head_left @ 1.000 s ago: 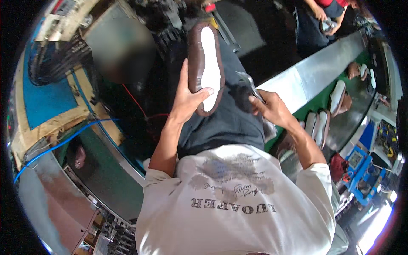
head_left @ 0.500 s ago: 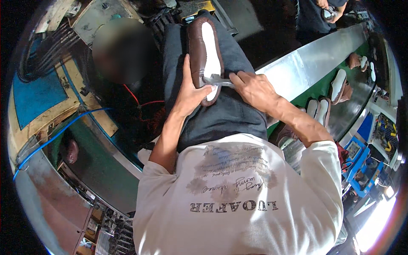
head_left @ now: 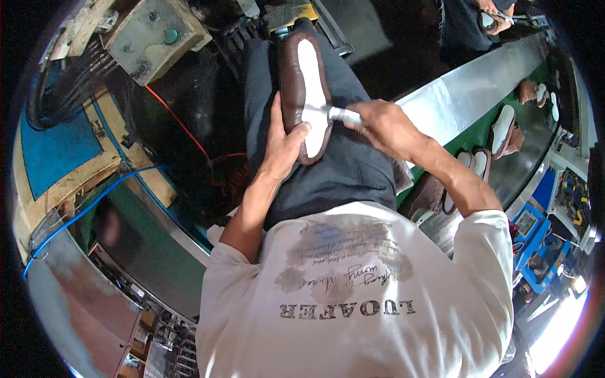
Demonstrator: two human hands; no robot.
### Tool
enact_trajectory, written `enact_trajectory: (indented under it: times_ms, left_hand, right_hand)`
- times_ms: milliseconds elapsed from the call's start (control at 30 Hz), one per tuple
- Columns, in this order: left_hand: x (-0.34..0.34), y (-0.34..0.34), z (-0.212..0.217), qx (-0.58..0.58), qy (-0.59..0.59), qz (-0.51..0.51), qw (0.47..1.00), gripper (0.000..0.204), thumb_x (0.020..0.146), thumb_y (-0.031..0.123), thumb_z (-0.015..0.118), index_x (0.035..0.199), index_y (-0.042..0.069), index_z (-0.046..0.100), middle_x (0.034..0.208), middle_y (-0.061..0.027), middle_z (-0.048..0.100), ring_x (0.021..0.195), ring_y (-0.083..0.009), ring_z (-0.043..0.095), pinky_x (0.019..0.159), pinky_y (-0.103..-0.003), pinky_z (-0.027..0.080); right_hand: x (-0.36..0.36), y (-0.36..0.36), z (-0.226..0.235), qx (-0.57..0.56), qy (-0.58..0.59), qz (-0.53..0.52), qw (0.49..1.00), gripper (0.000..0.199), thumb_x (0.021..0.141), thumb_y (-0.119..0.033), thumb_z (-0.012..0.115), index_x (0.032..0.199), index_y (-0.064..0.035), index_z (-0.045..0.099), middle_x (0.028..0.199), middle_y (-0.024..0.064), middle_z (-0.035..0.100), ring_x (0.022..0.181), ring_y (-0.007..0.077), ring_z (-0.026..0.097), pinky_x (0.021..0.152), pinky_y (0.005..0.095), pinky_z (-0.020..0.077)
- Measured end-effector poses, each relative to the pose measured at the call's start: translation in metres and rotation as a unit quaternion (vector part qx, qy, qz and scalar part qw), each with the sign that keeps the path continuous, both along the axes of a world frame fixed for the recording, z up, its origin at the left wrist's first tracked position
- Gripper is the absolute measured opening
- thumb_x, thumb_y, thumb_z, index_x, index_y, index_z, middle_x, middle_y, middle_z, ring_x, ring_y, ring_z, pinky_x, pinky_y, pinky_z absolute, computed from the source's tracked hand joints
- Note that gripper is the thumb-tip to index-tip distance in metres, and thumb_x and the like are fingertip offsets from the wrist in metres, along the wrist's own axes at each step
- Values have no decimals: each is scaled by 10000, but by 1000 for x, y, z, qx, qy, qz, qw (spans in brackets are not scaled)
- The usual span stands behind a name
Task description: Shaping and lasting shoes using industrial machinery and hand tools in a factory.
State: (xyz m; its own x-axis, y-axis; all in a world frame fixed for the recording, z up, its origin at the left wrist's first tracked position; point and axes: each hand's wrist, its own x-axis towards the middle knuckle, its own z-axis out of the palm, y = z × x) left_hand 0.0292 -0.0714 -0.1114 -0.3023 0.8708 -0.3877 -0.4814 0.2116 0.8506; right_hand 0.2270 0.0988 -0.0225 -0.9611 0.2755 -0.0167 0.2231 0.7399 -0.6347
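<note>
Shoe point(head_left: 307, 94) lies sole-up, lengthwise along thigh — left hand point(head_left: 282, 142) clasping it, right hand point(head_left: 384, 126) apparently gripping brush point(head_left: 337, 114).

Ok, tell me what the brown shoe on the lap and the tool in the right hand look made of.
Brown shoe with white bottom: likely leather upper, matte brown with a soft sheen; the white bottom looks like board or fabric. Small tool with silvery neck: shiny, probably metal.

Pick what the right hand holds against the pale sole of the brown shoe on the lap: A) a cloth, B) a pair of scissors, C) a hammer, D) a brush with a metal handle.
D: the right hand grips a brush whose metal handle shows, its head on the shoe steadied by the left hand.
</note>
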Motion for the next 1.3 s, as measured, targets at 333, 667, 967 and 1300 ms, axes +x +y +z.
enact_trajectory:
  times_ms: [333, 667, 967, 1300]
  left_hand:
    - [-11, 3, 5, 80, -205, 13, 975, 809, 1075, 175, 590, 1757, 147, 156, 1676, -142, 400, 1548, -309, 428, 1283, -500, 370]
    - [3, 5, 10, 53, -217, 45, 974, 769, 1057, 249, 629, 1712, 83, 261, 1602, -145, 501, 1468, -312, 518, 1258, -487, 406]
    - [9, 11, 15, 42, -180, 57, 981, 751, 1052, 231, 623, 1708, 97, 284, 1617, -122, 482, 1477, -297, 504, 1259, -483, 393]
    - [6, 6, 11, 89, -179, 41, 979, 757, 1051, 173, 604, 1718, 94, 254, 1634, -126, 459, 1497, -304, 483, 1265, -477, 394]
  right_hand:
    - [0, -10, -10, -97, 44, -300, 948, 319, 927, -109, 698, 1224, 4, 673, 907, 162, 707, 802, 226, 700, 707, 385, 564]
    - [9, -43, -14, 21, 22, -349, 936, 299, 882, -110, 753, 1086, -18, 554, 869, 252, 688, 779, 475, 721, 669, 568, 592]
    - [10, -50, -29, 14, 36, -333, 942, 330, 898, -96, 766, 1094, -6, 516, 842, 288, 687, 722, 507, 715, 626, 570, 591]
    - [7, -40, -26, -102, -166, -308, 931, 336, 936, -77, 698, 1189, 9, 494, 844, 246, 691, 734, 443, 721, 628, 484, 567]
